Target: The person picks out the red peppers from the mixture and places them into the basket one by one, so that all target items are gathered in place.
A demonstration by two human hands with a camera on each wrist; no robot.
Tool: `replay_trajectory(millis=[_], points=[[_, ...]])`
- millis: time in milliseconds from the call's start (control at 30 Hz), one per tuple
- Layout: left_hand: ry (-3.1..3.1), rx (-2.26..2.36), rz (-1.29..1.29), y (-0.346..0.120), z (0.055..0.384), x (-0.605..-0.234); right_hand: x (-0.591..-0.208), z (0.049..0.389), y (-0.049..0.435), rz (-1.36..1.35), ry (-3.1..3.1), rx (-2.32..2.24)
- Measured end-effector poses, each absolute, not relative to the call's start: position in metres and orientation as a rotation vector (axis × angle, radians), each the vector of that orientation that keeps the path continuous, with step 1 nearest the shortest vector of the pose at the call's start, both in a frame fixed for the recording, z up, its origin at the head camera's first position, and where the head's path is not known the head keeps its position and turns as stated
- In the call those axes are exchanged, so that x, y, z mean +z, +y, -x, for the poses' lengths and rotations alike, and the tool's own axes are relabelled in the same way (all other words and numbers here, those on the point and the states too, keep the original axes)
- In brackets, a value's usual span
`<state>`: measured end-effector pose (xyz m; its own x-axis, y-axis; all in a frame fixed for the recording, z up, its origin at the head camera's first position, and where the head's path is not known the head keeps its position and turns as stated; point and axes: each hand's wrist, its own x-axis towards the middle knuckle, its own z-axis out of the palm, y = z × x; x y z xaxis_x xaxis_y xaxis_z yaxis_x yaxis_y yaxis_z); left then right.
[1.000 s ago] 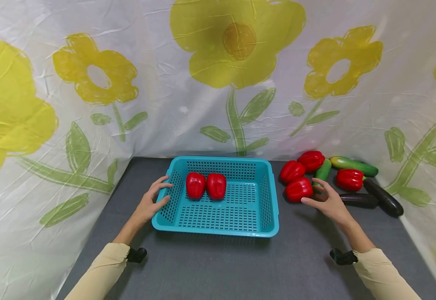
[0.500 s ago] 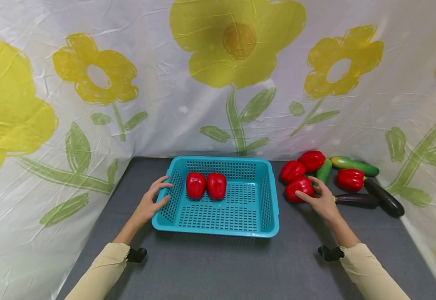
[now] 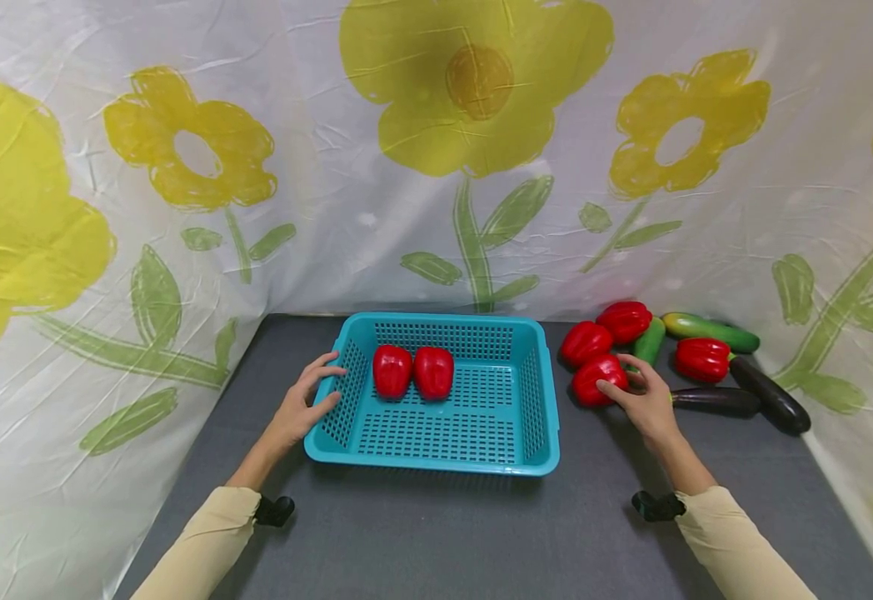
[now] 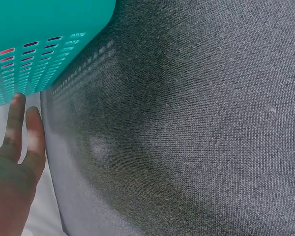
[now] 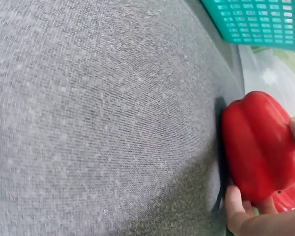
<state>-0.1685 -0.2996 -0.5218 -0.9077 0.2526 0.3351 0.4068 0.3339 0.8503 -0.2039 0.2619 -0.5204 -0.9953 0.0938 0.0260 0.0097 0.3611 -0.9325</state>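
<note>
Glossy pepper in the right hand

The pepper seems to rest on the bench, right of the basket. Thumb and curled fingers hold its sides; the left hand, loosely spread, is at the basket's left end. Probably it is light and firm but slippery, so better to grip across the widest part.

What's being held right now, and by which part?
The right grip holds the nearest loose red pepper around its right-hand end. The left grip, open at the left side of the basket, clasps nothing.
</note>
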Motion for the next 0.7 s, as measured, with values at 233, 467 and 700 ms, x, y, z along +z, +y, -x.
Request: replay_trajectory(millis=[233, 467, 700], points=[[-2.449, -1.635, 0.599, -0.3, 0.168, -0.523, -0.517, 0.202, 0.263, 0.114, -2.442, 1.748], [-2.427, -1.631, 0.621, -0.3, 0.166, -0.521, -0.513, 0.202, 0.267, 0.101, -2.418, 1.755], [-2.432, -1.636, 0.621, -0.299, 0.168, -0.522, -0.507, 0.2, 0.27, 0.035, -2.389, 1.822]])
